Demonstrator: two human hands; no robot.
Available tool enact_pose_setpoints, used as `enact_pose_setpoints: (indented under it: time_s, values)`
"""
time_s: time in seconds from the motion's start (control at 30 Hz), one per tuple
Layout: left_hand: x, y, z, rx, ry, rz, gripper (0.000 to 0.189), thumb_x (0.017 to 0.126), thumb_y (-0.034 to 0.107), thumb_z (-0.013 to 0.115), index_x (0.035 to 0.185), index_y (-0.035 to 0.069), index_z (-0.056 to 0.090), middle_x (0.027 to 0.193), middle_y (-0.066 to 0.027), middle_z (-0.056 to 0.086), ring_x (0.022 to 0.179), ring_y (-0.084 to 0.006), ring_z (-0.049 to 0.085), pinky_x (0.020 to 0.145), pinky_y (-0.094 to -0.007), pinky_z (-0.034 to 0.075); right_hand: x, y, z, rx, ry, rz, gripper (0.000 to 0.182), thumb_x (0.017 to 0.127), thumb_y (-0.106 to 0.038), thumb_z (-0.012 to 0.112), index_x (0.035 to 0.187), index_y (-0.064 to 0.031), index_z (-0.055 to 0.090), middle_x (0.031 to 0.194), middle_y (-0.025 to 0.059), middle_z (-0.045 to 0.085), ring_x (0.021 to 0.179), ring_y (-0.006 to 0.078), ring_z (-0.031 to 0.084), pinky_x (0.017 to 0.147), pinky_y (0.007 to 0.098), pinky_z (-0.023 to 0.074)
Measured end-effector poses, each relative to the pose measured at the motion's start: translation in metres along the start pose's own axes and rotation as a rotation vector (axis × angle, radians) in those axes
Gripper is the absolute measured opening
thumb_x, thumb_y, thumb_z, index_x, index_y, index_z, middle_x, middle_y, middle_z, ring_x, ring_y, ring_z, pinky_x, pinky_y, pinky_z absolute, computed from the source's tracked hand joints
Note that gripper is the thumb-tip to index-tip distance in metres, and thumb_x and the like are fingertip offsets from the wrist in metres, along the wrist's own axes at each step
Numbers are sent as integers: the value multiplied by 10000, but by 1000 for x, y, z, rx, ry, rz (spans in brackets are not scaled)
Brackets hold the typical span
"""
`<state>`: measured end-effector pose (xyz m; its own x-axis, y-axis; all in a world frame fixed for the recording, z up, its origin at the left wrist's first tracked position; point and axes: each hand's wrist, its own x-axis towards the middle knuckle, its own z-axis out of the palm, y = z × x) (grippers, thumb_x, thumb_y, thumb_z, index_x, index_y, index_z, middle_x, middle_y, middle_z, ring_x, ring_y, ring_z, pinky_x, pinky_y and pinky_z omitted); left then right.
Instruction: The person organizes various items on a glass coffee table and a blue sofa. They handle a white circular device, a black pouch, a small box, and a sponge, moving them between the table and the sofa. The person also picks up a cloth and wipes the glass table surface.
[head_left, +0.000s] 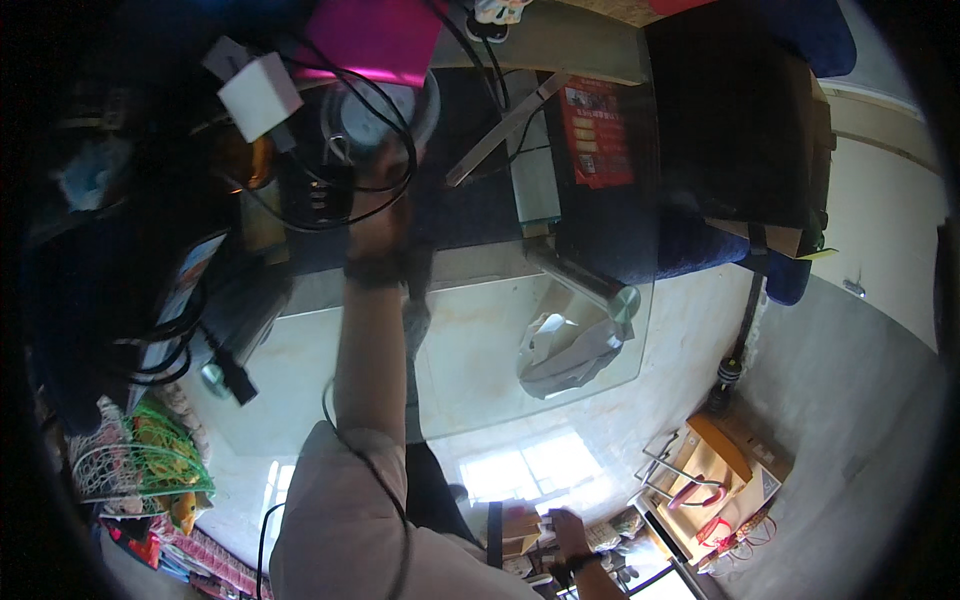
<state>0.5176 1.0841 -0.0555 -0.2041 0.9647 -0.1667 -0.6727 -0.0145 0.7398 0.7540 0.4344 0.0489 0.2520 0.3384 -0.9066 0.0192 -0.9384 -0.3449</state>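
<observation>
My left hand (381, 165), dark and partly behind a loop of black cable (409, 176), reaches forward over the glass table (480, 337). Its fingers meet the near side of a round translucent container (427, 112); whether they grip it is not clear. A dark band circles that wrist. Left of the hand sits a small black object (330, 196) bearing writing. A white power adapter (262, 97) stands further left. Low on the right, my right hand (568, 527) is bent, with a pale patch at its fingertips that I cannot identify. A dark band is on this wrist too.
A pink panel (375, 37) is beyond the container. A flat strip (506, 131) and a red printed packet (596, 131) lie to the right. Through the glass show a metal leg (585, 281) and a crumpled bag (574, 356). A black plug (232, 371) hangs at left.
</observation>
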Motion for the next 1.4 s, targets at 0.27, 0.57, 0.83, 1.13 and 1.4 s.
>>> enact_pose_setpoints:
  time_s: [0.27,0.57,0.83,1.13,1.4]
  values:
    - [-32,-47,-75,1354,-298,765,365,960,271,530,1266,72,545,1280,-75,566,1119,-257,566,976,-387,430,-52,60,28,318,88,312,303,966,-204,536,1135,40,597,955,135,693,845,216,691,747,319,561]
    - [-394,-25,-97,1172,-942,-705,175,919,159,576,1024,29,629,919,-126,684,815,-245,667,737,-357,516,-60,158,83,717,-19,131,265,977,-178,517,1121,34,583,955,140,681,787,239,676,686,337,547]
    - [-570,-28,-110,1567,-2038,-96,205,837,147,627,990,12,645,965,-190,680,895,-364,652,779,-416,527,-101,446,166,949,324,113,268,968,-185,501,1081,33,608,916,134,694,700,227,675,601,328,541]
    - [-741,-155,-150,2000,-1822,-587,146,812,27,601,943,-7,655,744,-111,657,624,-222,653,527,-342,531,-148,647,391,1823,558,523,246,919,-161,524,1051,27,612,888,135,696,685,232,682,555,325,537]
    - [-1018,-282,-155,1687,-2313,-687,141,852,38,530,962,29,617,769,-71,610,614,-184,602,491,-312,476,-85,569,532,2099,622,718,308,879,-223,515,1001,28,646,877,135,708,685,222,690,594,338,541]
